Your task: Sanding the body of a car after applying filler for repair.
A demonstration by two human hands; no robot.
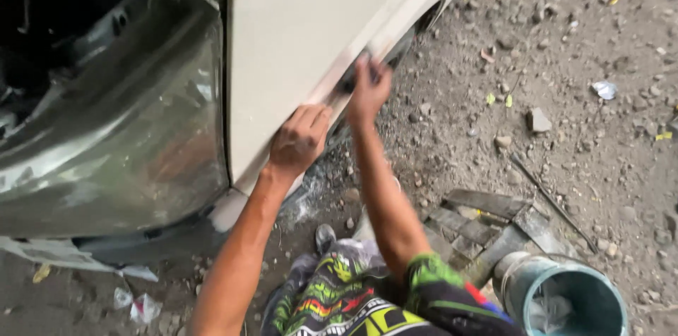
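- A pale cream car body panel (304,32) filled the far middle of the view, running from the near left up toward the far right, with its lower edge close above the ground.
- Left of it sat a bare grey metal panel (120,138), shiny and uncoated, with a dark opening above it at the far left.
- The dirt ground (565,145) spread to the right, strewn with stones, scraps and a thin rod.
- A teal bucket (575,297) stood at the near right, beside a few dark wooden slats (480,226) laid flat on the dirt.
- The person crouched at the near middle, with brightly patterned clothing visible at the bottom edge.
- The left hand (300,140) lay flat against the lower edge of the cream panel, fingers spread and pressed on, with its grip closed on nothing visible.
- The right hand (369,89) pressed against the same lower edge, farther right, its grip curled over a small dark piece (351,82); blur made it impossible to tell what that piece was.
- As a judgement: most of the cream panel already looked evenly smooth and matte, so the work on its broad face seemed done, while the lower edge under both hands was in hand and the grey panel to the left remained untreated.
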